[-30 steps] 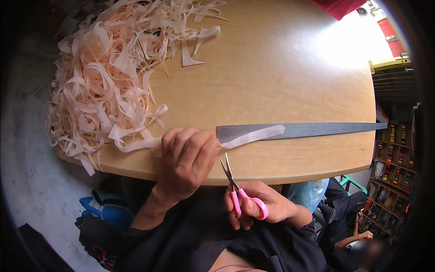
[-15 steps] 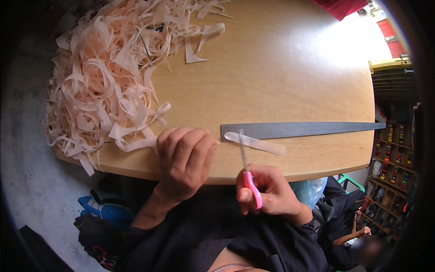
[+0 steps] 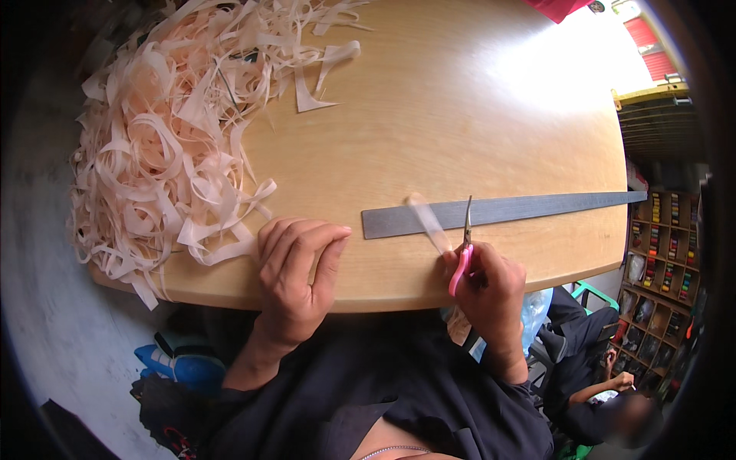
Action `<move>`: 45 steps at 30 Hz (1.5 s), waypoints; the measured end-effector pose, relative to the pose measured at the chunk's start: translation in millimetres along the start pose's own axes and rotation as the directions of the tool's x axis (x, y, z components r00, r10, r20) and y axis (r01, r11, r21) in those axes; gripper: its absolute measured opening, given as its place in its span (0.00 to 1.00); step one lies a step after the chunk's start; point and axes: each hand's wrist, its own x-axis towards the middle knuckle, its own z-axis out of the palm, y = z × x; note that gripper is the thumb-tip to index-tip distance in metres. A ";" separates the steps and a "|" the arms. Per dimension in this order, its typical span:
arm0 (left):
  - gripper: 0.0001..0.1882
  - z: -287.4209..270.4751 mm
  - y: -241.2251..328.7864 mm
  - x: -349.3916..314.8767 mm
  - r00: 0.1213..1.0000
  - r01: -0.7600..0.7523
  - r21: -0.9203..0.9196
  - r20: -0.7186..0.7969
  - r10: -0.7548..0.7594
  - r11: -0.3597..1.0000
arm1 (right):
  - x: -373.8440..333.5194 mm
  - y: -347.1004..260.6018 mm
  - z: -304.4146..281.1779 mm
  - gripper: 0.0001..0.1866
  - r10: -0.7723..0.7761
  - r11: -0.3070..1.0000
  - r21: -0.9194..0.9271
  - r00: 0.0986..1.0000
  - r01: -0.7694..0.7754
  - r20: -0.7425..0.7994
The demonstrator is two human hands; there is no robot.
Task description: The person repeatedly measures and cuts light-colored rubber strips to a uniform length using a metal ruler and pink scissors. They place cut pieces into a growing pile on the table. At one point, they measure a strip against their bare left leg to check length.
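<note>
My right hand point(image 3: 494, 287) grips small scissors point(image 3: 464, 264) with pink handles, their blades pointing away from me. At its thumb and fingertips is the near end of a short, pale, sheer fabric strip point(image 3: 430, 224), blurred at its far end. That strip crosses over a long grey metal ruler point(image 3: 529, 212) lying on the table. To the left, my left hand point(image 3: 297, 272) hovers at the table's near edge, fingers curled and fingertips close to the thumb. Whether anything is pinched there I cannot make out. Close beside it spreads a large tangled heap of pale peach fabric strips point(image 3: 165, 153).
The wooden table point(image 3: 399, 130) has a curved near edge. A shelf of compartments point(image 3: 663, 268) with coloured spools stands at the right. Another person point(image 3: 594, 391) sits at the lower right, near a green stool point(image 3: 594, 295). A blue item point(image 3: 180, 364) lies below at the left.
My right hand has moved right and turned, with the scissors. The short strip lay across the ruler and table; now its near end is raised to my right fingers. My left hand has turned slightly.
</note>
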 end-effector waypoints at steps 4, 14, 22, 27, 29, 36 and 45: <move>0.09 2.2 9.6 7.5 0.996 -0.032 -0.033 0.085 0.035 0.999 | -15.5 22.9 -11.2 0.07 0.120 0.989 0.105 0.970 -0.100 -0.210; 0.11 55.0 50.4 30.5 0.976 -0.121 -0.199 0.154 0.153 0.972 | -158.7 215.2 -10.2 0.13 0.420 0.852 0.250 0.318 -0.459 -0.850; 0.09 84.8 69.7 42.2 0.980 -0.054 -0.093 0.186 0.070 0.994 | -319.5 313.1 84.0 0.21 0.696 0.271 -0.053 0.234 -0.961 -0.679; 0.08 92.9 67.1 44.0 0.985 -0.006 -0.017 0.173 0.009 1.000 | -347.5 314.2 104.0 0.20 0.782 0.052 -0.179 0.152 -0.982 -0.605; 0.08 93.6 66.3 44.3 0.989 -0.006 -0.041 0.148 0.012 0.999 | -347.1 309.4 103.6 0.20 0.785 0.019 -0.155 0.110 -0.988 -0.609; 0.08 87.9 66.5 45.0 0.958 0.214 -0.413 0.266 -0.107 0.885 | -297.9 303.1 66.6 0.16 0.489 0.373 0.147 0.060 -0.916 -0.870; 0.08 85.9 72.1 39.4 0.845 0.495 -0.608 0.504 -0.180 0.621 | -120.0 188.9 -62.1 0.12 0.351 0.913 0.286 0.199 -0.291 -0.915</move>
